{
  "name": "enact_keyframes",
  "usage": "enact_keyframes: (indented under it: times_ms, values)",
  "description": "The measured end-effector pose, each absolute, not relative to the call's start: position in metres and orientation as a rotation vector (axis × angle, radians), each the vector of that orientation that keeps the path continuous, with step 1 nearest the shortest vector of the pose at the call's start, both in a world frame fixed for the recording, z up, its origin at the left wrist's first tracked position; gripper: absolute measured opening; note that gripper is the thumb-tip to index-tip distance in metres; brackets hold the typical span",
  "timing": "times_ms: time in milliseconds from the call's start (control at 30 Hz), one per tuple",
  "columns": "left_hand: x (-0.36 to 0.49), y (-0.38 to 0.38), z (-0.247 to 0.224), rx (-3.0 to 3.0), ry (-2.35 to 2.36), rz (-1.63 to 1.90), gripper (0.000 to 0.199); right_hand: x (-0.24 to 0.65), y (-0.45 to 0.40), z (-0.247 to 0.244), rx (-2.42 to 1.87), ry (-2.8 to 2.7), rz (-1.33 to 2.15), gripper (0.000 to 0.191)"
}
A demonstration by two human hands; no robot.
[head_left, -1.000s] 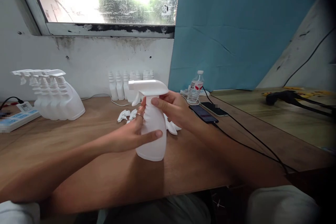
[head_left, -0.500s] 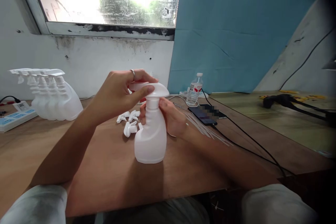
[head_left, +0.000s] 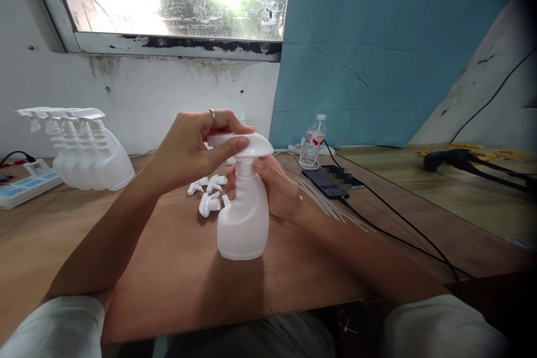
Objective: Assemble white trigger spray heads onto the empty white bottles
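A white spray bottle (head_left: 243, 224) stands upright on the brown table (head_left: 168, 279) in front of me. My left hand (head_left: 197, 145), with a ring on one finger, grips the white spray head (head_left: 255, 145) from above and the left, thumb along its side. Wrapped round the bottle's neck from behind and the right is my right hand (head_left: 279, 184); its fingertips show on both sides of the neck. Several small white trigger pieces (head_left: 208, 204) lie just left of the bottle.
Several white spray bottles (head_left: 96, 162) stand in a row at the back left, beside a power strip (head_left: 31, 190). On the right are a water bottle (head_left: 312, 142), a phone (head_left: 325, 183), thin white tubes (head_left: 327, 204) and black cables (head_left: 403, 224).
The view has shifted slightly, so the bottle and both hands appear a little further right. Both hands keep their hold on the spray head and the neck.
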State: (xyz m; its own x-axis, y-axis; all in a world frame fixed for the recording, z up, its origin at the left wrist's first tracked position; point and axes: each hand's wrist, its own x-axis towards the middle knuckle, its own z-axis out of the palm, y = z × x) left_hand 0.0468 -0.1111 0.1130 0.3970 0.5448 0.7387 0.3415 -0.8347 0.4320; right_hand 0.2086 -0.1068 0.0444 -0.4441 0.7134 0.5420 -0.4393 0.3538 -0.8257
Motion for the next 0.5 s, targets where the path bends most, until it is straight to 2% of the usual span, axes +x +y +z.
enact_keyframes:
  times_ms: [200,367,500]
  values:
    - [0.0453,-0.11,0.1128,2.46,0.763,1.393,0.024,0.2094,-0.108,0.0443,-0.283,-1.55,1.322,0.032]
    - [0.0462,-0.1103,0.1129,2.461,0.764,1.4,0.022,0.2104,-0.106,0.0419,-0.319,-1.583,1.286,0.025]
    - [0.0467,-0.11,0.113,2.447,0.781,1.408,0.021,0.212,-0.1027,0.036,-0.208,-1.521,1.381,0.031]
